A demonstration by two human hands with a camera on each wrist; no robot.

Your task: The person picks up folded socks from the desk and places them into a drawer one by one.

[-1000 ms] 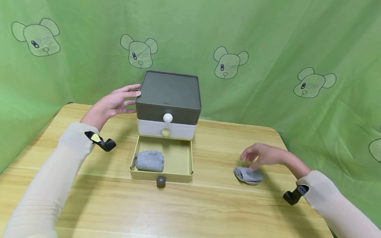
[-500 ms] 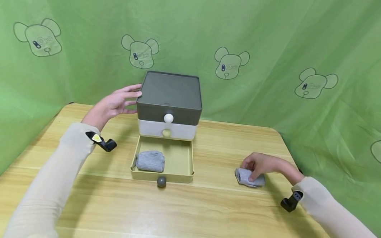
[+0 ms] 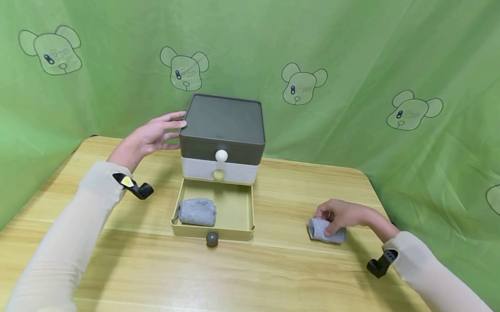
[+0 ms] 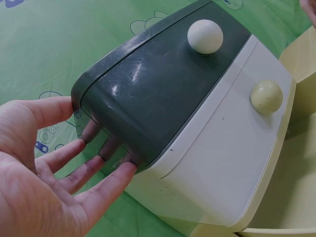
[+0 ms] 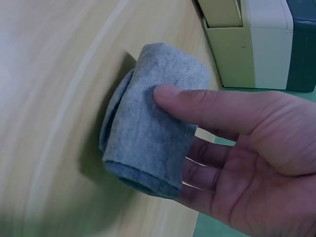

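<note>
My left hand [image 3: 150,134] touches the left side of a stacked drawer box [image 3: 223,119], its fingers fairly straight. In the left wrist view the fingertips rest against the dark top drawer [image 4: 148,84]. At the right, my right hand [image 3: 343,214] pinches a folded grey cloth [image 3: 319,229] between thumb and fingers. The right wrist view shows the thumb on top of this cloth [image 5: 153,118] and the other fingers behind it. Another folded grey cloth [image 3: 197,211] lies in the left part of the pulled-out yellow bottom drawer [image 3: 229,232].
The white middle drawer [image 3: 240,173] and the dark top one are closed. Round knobs stick out in front, the dark knob [image 3: 212,239] lowest. Behind the wooden table [image 3: 243,283] hangs a green curtain [image 3: 247,38] with bear-head prints.
My right hand has come down onto the right-hand cloth and now grips it; the cloth looks slightly raised or shifted. My left hand stays against the box.
</note>
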